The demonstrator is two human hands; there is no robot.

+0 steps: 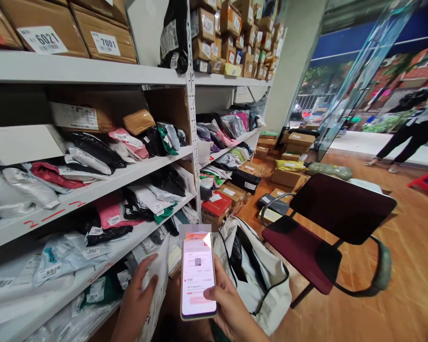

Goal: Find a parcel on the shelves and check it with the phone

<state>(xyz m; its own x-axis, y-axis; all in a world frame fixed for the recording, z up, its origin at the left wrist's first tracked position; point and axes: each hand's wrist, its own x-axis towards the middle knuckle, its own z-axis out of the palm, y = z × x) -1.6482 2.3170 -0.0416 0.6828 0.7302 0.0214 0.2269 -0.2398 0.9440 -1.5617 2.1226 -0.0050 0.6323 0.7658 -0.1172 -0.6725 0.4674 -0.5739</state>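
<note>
Shelves of numbered parcels fill the frame's left, where the left hand grips a white parcel at bottom centre while the right hand holds a lit phone upright beside it, screen readable.

Lit phone upright; white parcel beside
</note>
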